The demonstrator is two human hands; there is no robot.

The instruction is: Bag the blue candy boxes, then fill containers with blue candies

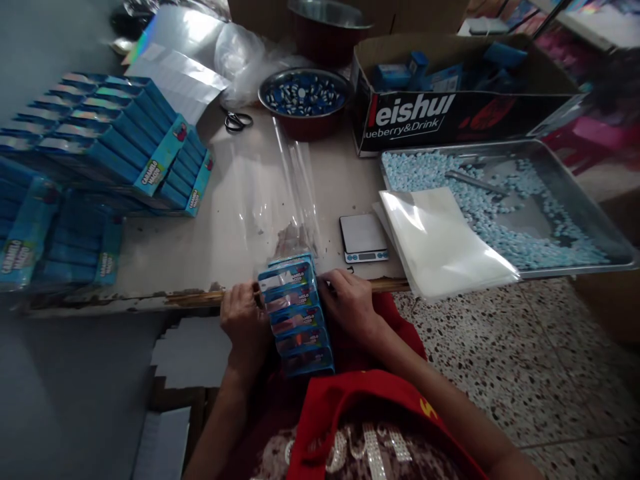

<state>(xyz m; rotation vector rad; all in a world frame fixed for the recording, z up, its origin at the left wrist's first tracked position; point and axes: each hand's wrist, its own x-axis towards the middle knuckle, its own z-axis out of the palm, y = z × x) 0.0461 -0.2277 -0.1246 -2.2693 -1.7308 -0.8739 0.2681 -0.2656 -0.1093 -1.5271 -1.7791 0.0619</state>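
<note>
Hands sit on both sides of the blue pack (pixel 301 323), which is held between them at the table's front edge, over the lap. The left hand (pixel 244 313) curls on its far left corner, and the right hand (pixel 347 303) bends round its right side. Some fingertips are hidden, so I cannot tell how hard they press. A soft, even hold looks best, so the little boxes stay in a neat row. Too big a squeeze could bend them or wrinkle the clear wrap.

The table (pixel 230 247) is pale, with chipped edges. Right of the pack are a small scale (pixel 364 237), clear sheets (pixel 435 233) and a big metal tray (pixel 580 269) of blue and white bits. Past the pack are black scissors (pixel 237 122) and a full bowl (pixel 305 127). More blue boxes (pixel 115 140) stand to its left. Speckled floor (pixel 465 333) shows to its right.
</note>
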